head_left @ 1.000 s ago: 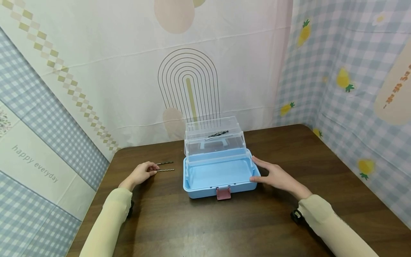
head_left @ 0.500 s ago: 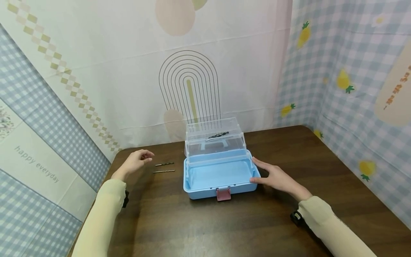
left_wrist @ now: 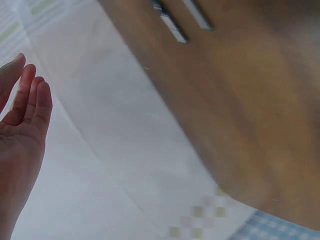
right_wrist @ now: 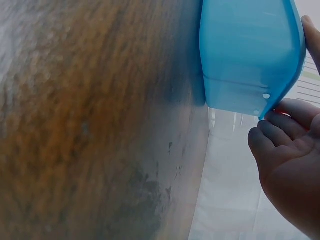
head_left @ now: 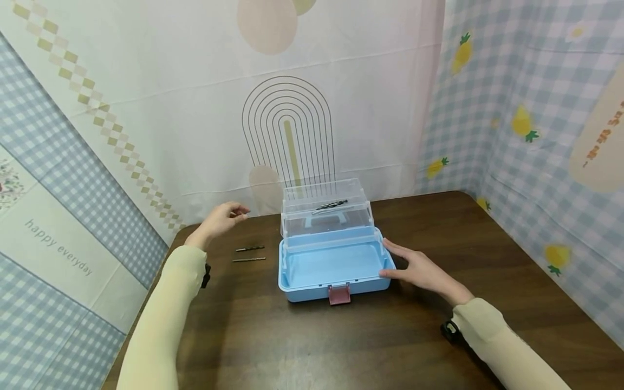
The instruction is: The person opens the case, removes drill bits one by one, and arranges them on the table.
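Observation:
A light-blue toolbox point(head_left: 336, 262) stands unlatched on the table, its clear lid and trays raised at the back. My right hand point(head_left: 416, 268) holds its right end, thumb over the front corner of the rim and fingers along the side. In the right wrist view, fingers point(right_wrist: 280, 132) bend at the edge of the blue wall point(right_wrist: 250, 55). My left hand point(head_left: 224, 219) hovers near the table's back edge, fingers loosely bent and nothing visible in them. Below it lie two drill bits, a darker one point(head_left: 250, 248) and a thinner one point(head_left: 249, 259).
More dark drill bits point(head_left: 331, 205) lie in the raised clear tray. A reddish latch point(head_left: 339, 294) hangs off the box front. The brown wooden table point(head_left: 312, 346) ends at a white patterned cloth point(head_left: 205, 135) behind and a checked cloth point(head_left: 536, 179) on the right.
My left hand has let go of the two drill bits, lifted off and moved back towards the far edge. The bits, the toolbox and my right hand have stayed put.

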Available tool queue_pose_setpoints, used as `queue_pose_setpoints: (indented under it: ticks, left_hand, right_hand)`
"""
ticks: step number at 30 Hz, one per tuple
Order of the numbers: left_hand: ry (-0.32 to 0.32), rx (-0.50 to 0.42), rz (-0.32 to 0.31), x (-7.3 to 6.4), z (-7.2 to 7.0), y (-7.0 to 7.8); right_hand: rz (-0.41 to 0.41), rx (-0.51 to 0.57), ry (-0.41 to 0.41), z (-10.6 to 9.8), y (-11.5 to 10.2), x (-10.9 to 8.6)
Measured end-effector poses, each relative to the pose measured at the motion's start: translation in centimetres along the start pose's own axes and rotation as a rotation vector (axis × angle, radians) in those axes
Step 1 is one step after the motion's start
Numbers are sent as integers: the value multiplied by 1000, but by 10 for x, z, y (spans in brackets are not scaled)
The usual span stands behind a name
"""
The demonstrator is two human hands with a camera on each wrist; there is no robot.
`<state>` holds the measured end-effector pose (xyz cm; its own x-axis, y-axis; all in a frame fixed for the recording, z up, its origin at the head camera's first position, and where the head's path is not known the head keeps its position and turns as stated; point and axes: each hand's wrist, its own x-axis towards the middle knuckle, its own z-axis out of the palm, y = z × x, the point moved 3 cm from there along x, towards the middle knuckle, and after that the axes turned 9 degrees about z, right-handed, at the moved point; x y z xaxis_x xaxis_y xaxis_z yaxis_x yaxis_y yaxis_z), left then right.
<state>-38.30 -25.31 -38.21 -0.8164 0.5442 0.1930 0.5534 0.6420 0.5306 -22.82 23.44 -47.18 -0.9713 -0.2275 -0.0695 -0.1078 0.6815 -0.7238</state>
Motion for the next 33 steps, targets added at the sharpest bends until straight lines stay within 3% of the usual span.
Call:
queue_pose_setpoints:
  ticks: [7,19,25,33]
  left_hand:
    - [-44,28,6,26,1,27]
    - [-82,31,152,71,5,73]
    - [-106,23,217,86,14,95]
    - [-148,43,239,100,26,113]
  right_hand:
    - [-10,15,-12,3,1,-1]
    - [2,-7,3,0,-1,0]
    - [1,-9,1,-1,-1,0]
    - [-5,-10,4,0,0,0]
